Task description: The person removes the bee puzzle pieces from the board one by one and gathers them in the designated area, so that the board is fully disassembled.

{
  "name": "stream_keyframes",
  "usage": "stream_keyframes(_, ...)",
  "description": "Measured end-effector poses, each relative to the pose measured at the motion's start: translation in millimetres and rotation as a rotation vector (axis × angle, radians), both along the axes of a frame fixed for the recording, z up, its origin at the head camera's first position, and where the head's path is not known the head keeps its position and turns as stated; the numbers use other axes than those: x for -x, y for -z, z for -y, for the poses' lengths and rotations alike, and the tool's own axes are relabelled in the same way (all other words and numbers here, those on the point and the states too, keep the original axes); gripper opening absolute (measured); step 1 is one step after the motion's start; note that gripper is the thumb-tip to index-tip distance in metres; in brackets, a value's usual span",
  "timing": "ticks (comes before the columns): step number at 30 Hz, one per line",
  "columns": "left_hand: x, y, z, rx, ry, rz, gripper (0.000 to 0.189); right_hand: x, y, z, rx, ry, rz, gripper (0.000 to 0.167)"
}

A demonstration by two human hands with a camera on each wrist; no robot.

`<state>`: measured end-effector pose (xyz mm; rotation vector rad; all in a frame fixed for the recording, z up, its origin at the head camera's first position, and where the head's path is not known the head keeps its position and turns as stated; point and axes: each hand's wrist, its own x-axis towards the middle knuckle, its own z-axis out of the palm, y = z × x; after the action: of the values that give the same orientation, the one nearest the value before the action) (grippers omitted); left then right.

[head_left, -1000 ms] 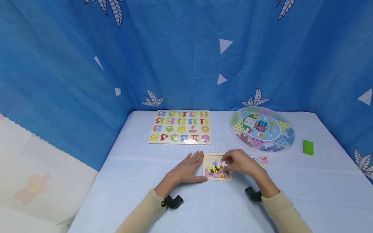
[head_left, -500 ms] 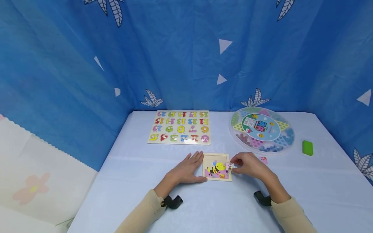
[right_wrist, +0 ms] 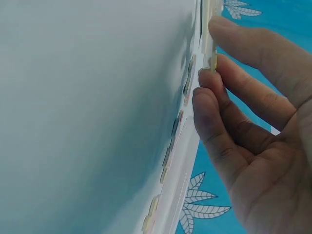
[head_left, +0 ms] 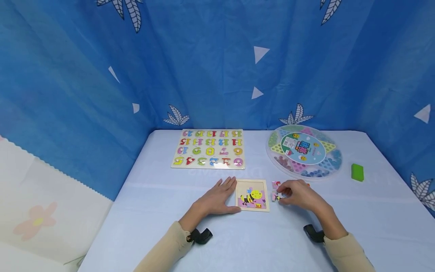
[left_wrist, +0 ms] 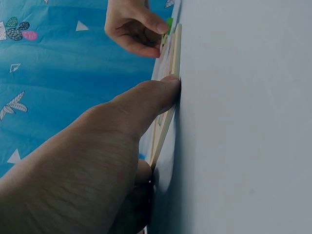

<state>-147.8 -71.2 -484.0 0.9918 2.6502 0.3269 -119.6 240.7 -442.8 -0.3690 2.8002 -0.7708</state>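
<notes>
Light in the head view is bright and diffuse; the table point(head_left: 258, 241) reads pale, while the curtain point(head_left: 204, 71) darkens in its folds. A small glare spot sits near the lower edge of the number board point(head_left: 208, 149). Detail on the puzzle pieces point(head_left: 275, 184) is soft. The left wrist view is dimmer, with deep shadow beneath the left hand point(left_wrist: 107, 141). In the right wrist view, a broad, soft-edged shadow crosses the table beside the right hand point(right_wrist: 263, 165).

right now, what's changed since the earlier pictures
The right hand moved rightward, from over the square wooden bee puzzle to beyond its right edge, pinching a small pink jigsaw piece. The left hand stayed at the puzzle's left edge; the cream rectangular number board stayed put.
</notes>
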Motion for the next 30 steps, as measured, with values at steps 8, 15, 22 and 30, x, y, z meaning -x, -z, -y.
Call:
stream_keyframes(8, -0.9, -0.3, 1.0, -0.005, -0.001, 0.003, 0.099, -0.9, 0.8, -5.0, 0.01, 0.002, 0.023, 0.027)
stream_keyframes(15, -1.1, -0.5, 1.1, -0.002, -0.002, 0.0, 0.1, -0.9, 2.7, -4.8, 0.006, 0.009, 0.036, 0.026)
stream_keyframes(22, -1.1, 0.5, 1.4, -0.003, -0.001, -0.002, 0.099, -0.7, 3.5, -4.7, 0.002, -0.005, 0.033, 0.027)
stream_keyframes(30, -1.8, -3.0, 0.4, 0.001, 0.001, -0.008, 0.099, -1.6, 3.0, -3.7, -0.006, -0.012, 0.021, 0.027)
